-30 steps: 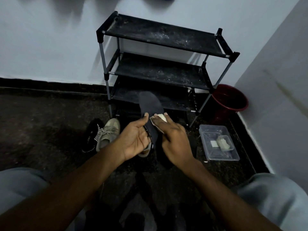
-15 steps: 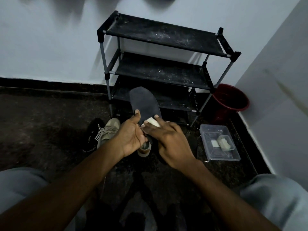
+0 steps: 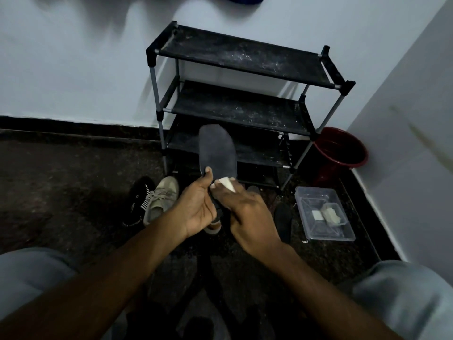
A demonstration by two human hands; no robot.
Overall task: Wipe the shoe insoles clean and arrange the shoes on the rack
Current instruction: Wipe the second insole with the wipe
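Observation:
My left hand [image 3: 196, 207] grips a dark insole [image 3: 217, 150] near its lower half, thumb on its left edge, so the toe end stands up in front of the rack. My right hand [image 3: 247, 214] pinches a small white wipe [image 3: 226, 184] and presses it on the insole's middle. The black three-shelf shoe rack [image 3: 242, 57] stands against the wall with bare dusty shelves. A beige sneaker [image 3: 160, 200] and a black striped shoe [image 3: 137, 200] lie on the floor left of my hands. Another dark insole [image 3: 283, 220] lies on the floor to the right.
A clear plastic box [image 3: 321, 195] with folded wipes sits on the floor at the right. A dark red bucket [image 3: 343, 153] stands in the corner beside the rack. White walls close in behind and on the right. My knees frame the bottom corners.
The insole has turned so its flat face shows more fully. My right hand with the wipe has slid down and left along it, toward my left thumb.

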